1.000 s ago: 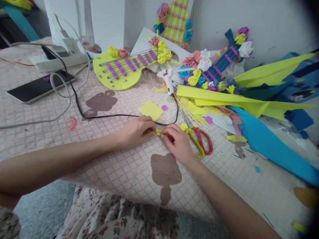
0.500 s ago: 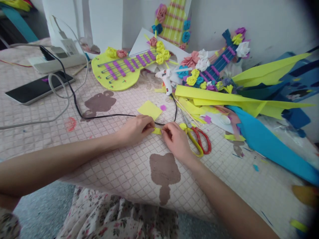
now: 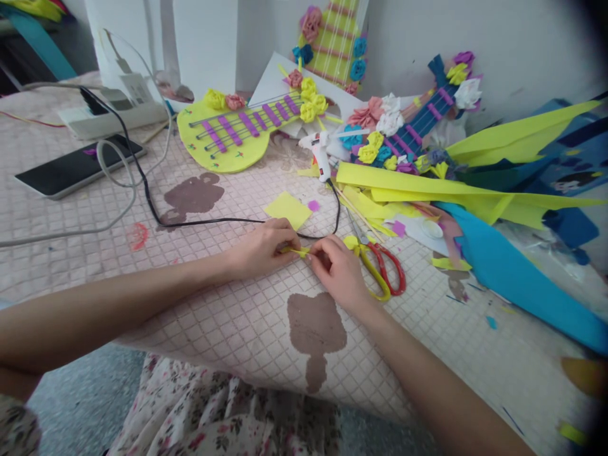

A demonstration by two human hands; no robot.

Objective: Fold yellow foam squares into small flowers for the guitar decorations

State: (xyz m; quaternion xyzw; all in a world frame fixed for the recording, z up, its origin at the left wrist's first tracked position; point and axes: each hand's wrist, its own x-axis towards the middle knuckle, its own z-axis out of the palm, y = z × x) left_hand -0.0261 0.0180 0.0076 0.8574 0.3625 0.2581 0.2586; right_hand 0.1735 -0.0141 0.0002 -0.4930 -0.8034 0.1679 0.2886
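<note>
Between my hands is a small strip of yellow paper (image 3: 300, 252), partly hidden by the fingers. My left hand (image 3: 266, 247) pinches its left part, and my right hand (image 3: 336, 266) pinches the right end with thumb and forefinger. Just beyond my left hand a flat yellow paper square (image 3: 288, 210) lies on the cloth, with a purple scrap (image 3: 314, 206) beside it. Close to the right of my right hand are scissors (image 3: 388, 269) with one red and one yellow handle. A black cord (image 3: 223, 220) runs behind both hands.
A white glue gun (image 3: 319, 155) stands behind the hands. Paper-flower guitars, one yellow (image 3: 223, 142) and one blue (image 3: 418, 130), lie at the back. Yellow paper sheets (image 3: 427, 180) and a blue strip (image 3: 503, 266) spread rightward. At left are a phone (image 3: 76, 168) and power strip (image 3: 114, 117).
The yellow strip has turned and looks narrower between my fingers. Both hands remain in nearly the same place, while the whole view has shifted slightly.
</note>
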